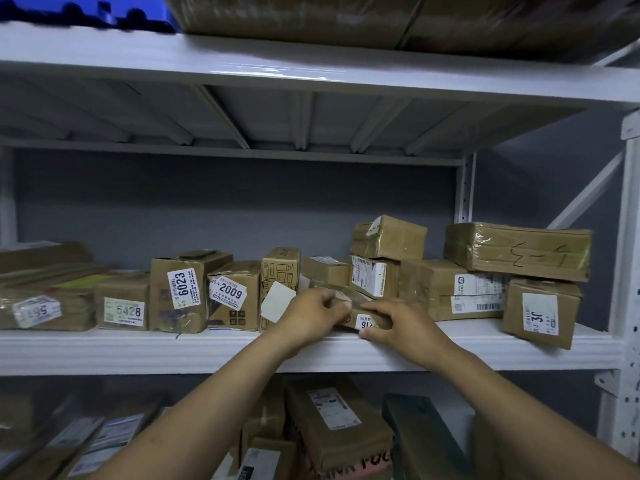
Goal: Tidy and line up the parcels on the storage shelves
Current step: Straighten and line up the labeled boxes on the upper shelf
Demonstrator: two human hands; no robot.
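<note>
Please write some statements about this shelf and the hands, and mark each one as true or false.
1. The left hand and the right hand grip the same small parcel. True.
2. The 6023 parcel stands right of the 2009 parcel. False: it stands left of it.
3. A blue crate sits on the top shelf. True.
4. The right end of the middle shelf is bare. False: stacked parcels lie there.

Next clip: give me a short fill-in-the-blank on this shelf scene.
The left hand and right hand grip the same small parcel at the ____ edge of the middle shelf.
The 6023 box stands directly ____ of the 2009 box.
The shorter box directly left of the 6023 box is labelled ____.
Missing: front; left; 5428.
</note>
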